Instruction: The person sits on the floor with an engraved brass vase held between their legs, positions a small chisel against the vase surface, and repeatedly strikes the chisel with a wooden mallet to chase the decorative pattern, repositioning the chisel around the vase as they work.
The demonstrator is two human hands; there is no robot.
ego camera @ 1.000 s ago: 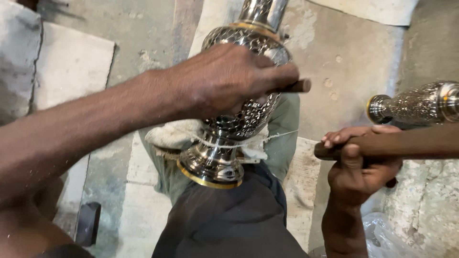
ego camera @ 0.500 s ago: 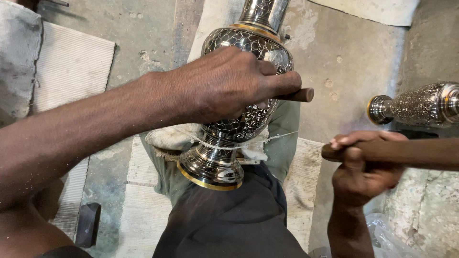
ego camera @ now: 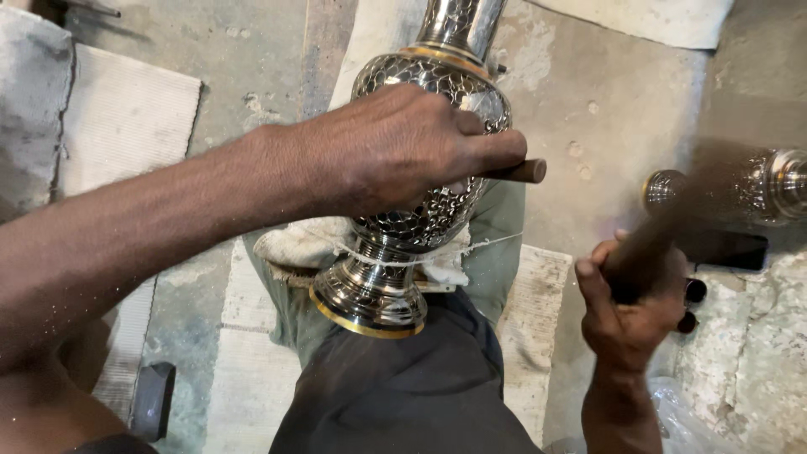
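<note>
Left hand (ego camera: 403, 151) clamps a brown-tipped tool (ego camera: 519, 171) against the patterned metal vase (ego camera: 420, 202); right hand (ego camera: 630, 307) grips a blurred wooden handle (ego camera: 651, 244).

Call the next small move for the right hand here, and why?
Probably swing the mallet handle down onto the wooden tool end. The left hand holds that tool against the patterned metal vase, and the right hand has the handle raised, motion-blurred, apart from it.

A bare concrete floor (ego camera: 605, 109) carries pale mats (ego camera: 126, 118) at upper left, a slab (ego camera: 538, 286) lower centre, and clear plastic (ego camera: 681, 412) at lower right.
</note>
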